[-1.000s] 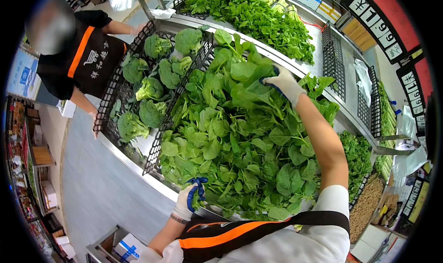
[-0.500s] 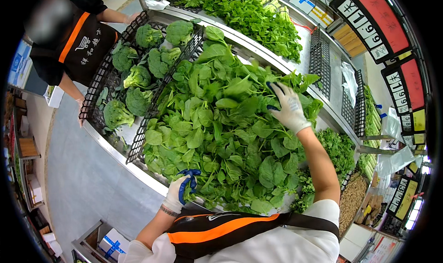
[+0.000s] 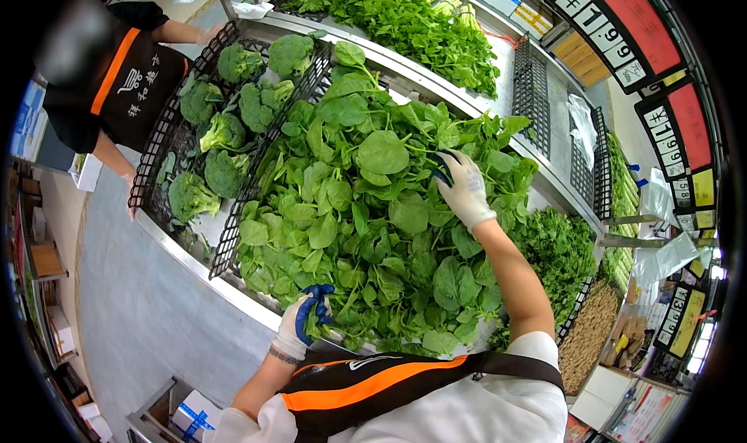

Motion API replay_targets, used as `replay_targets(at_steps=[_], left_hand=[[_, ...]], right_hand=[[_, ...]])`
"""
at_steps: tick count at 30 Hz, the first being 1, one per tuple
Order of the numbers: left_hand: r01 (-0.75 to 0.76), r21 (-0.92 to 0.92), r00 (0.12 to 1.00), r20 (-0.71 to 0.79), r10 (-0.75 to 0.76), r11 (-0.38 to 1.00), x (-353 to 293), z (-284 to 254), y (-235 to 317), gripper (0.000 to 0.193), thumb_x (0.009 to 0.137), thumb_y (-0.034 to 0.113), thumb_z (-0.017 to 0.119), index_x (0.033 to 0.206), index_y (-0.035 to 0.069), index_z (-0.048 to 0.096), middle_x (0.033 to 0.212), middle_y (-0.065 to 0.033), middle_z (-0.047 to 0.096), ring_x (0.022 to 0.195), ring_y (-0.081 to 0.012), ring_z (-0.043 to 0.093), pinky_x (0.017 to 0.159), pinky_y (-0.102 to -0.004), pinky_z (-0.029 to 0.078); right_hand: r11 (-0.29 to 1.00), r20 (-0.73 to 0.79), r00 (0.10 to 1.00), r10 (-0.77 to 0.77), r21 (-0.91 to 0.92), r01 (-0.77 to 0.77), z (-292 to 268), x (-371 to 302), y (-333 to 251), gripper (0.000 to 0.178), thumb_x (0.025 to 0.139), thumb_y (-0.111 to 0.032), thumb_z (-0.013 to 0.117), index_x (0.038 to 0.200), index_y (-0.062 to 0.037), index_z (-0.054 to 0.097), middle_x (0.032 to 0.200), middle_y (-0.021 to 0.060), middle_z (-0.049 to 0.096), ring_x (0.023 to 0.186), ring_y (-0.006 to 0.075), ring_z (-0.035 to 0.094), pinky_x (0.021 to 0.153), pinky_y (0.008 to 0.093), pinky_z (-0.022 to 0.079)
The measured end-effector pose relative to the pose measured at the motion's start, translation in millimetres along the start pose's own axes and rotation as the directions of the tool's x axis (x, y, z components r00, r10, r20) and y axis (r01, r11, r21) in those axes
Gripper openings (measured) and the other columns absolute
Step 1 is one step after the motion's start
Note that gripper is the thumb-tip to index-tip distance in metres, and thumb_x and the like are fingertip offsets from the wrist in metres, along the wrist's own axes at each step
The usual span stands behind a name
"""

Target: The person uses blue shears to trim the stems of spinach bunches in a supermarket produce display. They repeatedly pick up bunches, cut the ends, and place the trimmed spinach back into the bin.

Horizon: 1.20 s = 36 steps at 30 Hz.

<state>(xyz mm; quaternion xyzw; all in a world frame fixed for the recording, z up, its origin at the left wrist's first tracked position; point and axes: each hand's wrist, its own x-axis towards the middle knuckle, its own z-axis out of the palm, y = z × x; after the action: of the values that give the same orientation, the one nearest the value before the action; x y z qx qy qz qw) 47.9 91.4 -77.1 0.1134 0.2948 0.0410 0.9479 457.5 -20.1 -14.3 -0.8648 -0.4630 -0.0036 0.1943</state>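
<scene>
A broad heap of loose leafy greens (image 3: pixel 334 202), spinach-like with round leaves, covers the display in front of me. My right hand (image 3: pixel 465 190), in a white glove with dark blue fingertips, is at the heap's far right part. Its fingers are curled at the stem of a large round leaf (image 3: pixel 383 152) that lies on top. At the near left edge, my left hand (image 3: pixel 302 318), in a white and blue glove, is closed around some green leaves that show between its fingers.
A black plastic crate of broccoli (image 3: pixel 226 132) stands at the left, with a co-worker's hands (image 3: pixel 131 198) on its side. Behind the heap lie celery bunches (image 3: pixel 405 23). Curly greens (image 3: pixel 556 248) and peanuts (image 3: pixel 591 326) are at the right. Price signs (image 3: pixel 615 35) hang at upper right.
My right hand has moved left and slightly nearer, and a large round leaf now shows beside its fingers. My left hand stays at the near edge. The view has shifted slightly.
</scene>
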Motion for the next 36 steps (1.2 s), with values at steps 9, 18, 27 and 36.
replay_targets(at_steps=[9,18,27,36], left_hand=[[-0.031,-0.088,0.994,-0.106,0.022,0.996,-12.5,16.8,5.9,0.018,0.098,0.022,0.052,0.106,0.007,0.057,0.071,-0.0009,0.047,0.069,-0.0191,0.047,0.087,-0.0427,0.043],[-0.018,0.005,0.982,-0.19,0.019,1.0,-8.7,23.4,18.3,0.037,0.094,0.02,0.056,0.125,0.0,0.05,0.088,-0.005,0.054,0.076,-0.0192,0.051,0.075,-0.0358,0.044],[-0.095,0.14,0.996,0.011,0.094,0.986,25.8,47.0,39.7,0.041,0.094,0.02,0.056,0.129,-0.001,0.049,0.082,-0.0008,0.048,0.069,-0.011,0.044,0.068,-0.0294,0.041],[-0.179,0.178,0.983,-0.012,0.184,0.968,42.2,109.9,-0.2,0.037,0.099,0.032,0.055,0.127,0.007,0.053,0.098,-0.0023,0.061,0.084,-0.0135,0.06,0.071,-0.0299,0.052]], right_hand=[[0.941,-0.231,0.95,0.211,-0.216,-0.261,25.7,74.3,90.2,0.044,0.078,-0.011,0.067,0.121,-0.0185,0.062,0.122,0.0105,0.06,0.112,0.0321,0.054,0.1,0.0449,0.039],[0.866,-0.083,0.994,0.066,-0.489,-0.098,18.2,100.7,103.7,0.027,0.078,-0.018,0.07,0.105,-0.0171,0.069,0.127,0.0049,0.06,0.125,0.0292,0.048,0.111,0.0471,0.027],[0.679,0.18,0.866,0.466,0.555,-0.48,-100.4,11.5,-37.5,0.031,0.082,-0.016,0.067,0.109,-0.0036,0.062,0.096,0.0156,0.068,0.086,0.0301,0.064,0.08,0.0405,0.051],[0.937,0.112,0.931,-0.346,0.084,0.338,-40.8,-107.4,-152.9,0.027,0.073,-0.019,0.067,0.098,-0.0122,0.062,0.083,0.0061,0.06,0.079,0.0245,0.06,0.073,0.0381,0.046]])
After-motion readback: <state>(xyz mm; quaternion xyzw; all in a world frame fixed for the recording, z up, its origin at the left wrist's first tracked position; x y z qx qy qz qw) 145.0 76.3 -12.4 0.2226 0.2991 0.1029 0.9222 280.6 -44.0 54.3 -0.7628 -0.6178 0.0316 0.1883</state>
